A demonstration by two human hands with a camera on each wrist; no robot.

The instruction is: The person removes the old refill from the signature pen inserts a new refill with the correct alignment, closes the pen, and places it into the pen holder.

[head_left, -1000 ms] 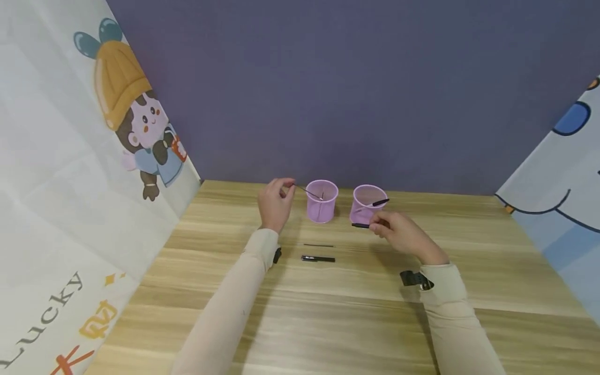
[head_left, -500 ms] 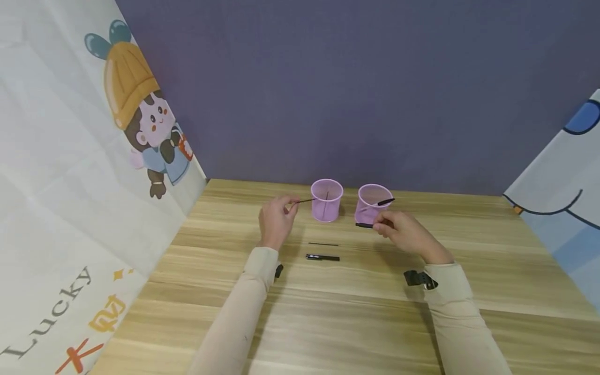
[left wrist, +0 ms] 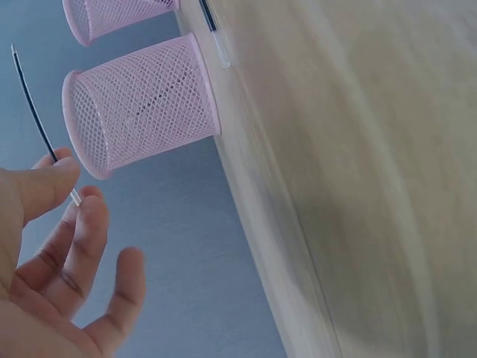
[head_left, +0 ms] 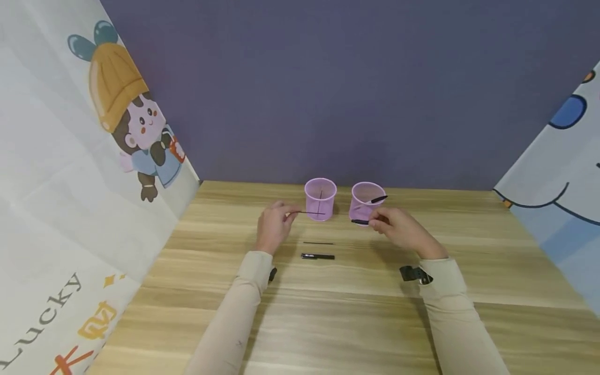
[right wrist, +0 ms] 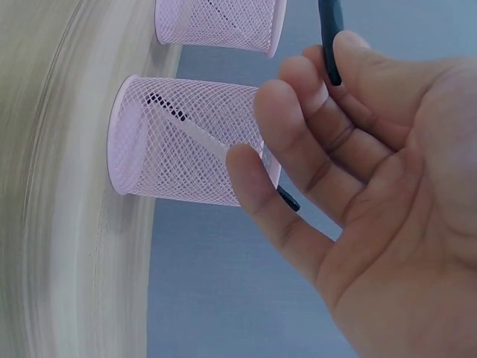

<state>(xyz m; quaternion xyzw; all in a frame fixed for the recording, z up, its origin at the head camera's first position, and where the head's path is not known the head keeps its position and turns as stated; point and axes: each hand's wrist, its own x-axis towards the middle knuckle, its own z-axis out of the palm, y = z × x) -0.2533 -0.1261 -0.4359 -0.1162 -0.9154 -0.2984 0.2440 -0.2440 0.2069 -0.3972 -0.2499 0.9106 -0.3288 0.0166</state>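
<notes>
My left hand (head_left: 273,227) pinches a thin dark pen refill (left wrist: 33,104) with a clear end between thumb and fingers. In the head view the refill lies level across the front of the left pink mesh pen cup (left wrist: 145,101). Inside that cup leans another thin refill (head_left: 321,195). Between thumb and fingertips my right hand (head_left: 402,229) holds a slim black pen (right wrist: 330,37), part of it hidden by the fingers. It is in front of the right pink mesh pen cup (right wrist: 186,134), where a white-and-black pen (head_left: 379,199) leans against the rim.
On the wooden table (head_left: 328,312) in front of the cups lie one refill (head_left: 318,243) and a black capped pen (head_left: 317,256). A dark wall panel (head_left: 328,94) stands behind the cups. Printed white sheets (head_left: 42,156) hang at the sides.
My left hand has come down and nearer, bringing the refill's tip from over the left cup's mouth to in front of the cup. My right hand with the black pen has hardly moved.
</notes>
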